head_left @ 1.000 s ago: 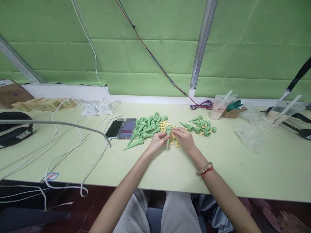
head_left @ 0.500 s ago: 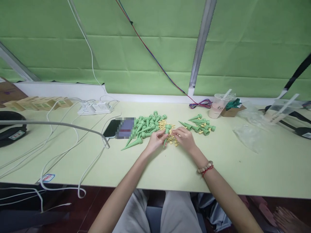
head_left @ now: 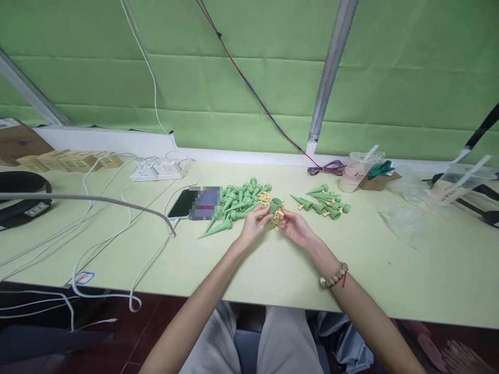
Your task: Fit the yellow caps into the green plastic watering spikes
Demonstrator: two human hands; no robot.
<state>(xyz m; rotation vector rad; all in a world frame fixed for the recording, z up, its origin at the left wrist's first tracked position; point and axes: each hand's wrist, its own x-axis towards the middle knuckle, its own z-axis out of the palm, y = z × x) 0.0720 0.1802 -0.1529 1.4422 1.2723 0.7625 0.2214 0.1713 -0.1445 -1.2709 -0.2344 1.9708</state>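
My left hand (head_left: 254, 224) is closed on a green plant watering spike (head_left: 275, 205), its open round end tilted up toward me. The spike's pointed part is mostly hidden by the fingers. Close on the right, my right hand (head_left: 297, 227) pinches a small yellow valve (head_left: 279, 213) against the spike's side; whether it sits in the spike I cannot tell. Behind both hands lie loose yellow valves (head_left: 265, 198). A pile of green spikes (head_left: 239, 200) is to the left, and a smaller group of spikes with yellow valves (head_left: 322, 200) is to the right.
A phone (head_left: 182, 203) lies left of the pile, near a white power strip (head_left: 158, 170) and looping white cables (head_left: 132, 270). To the right are a plastic cup (head_left: 351, 174), a small cardboard box (head_left: 376, 181), clear plastic bags (head_left: 403, 223) and another cup (head_left: 454, 184).
The held spike has tipped so its open end now faces more toward me. My right hand has turned slightly, with the yellow valve showing at its fingertips. The view has shifted a little left.
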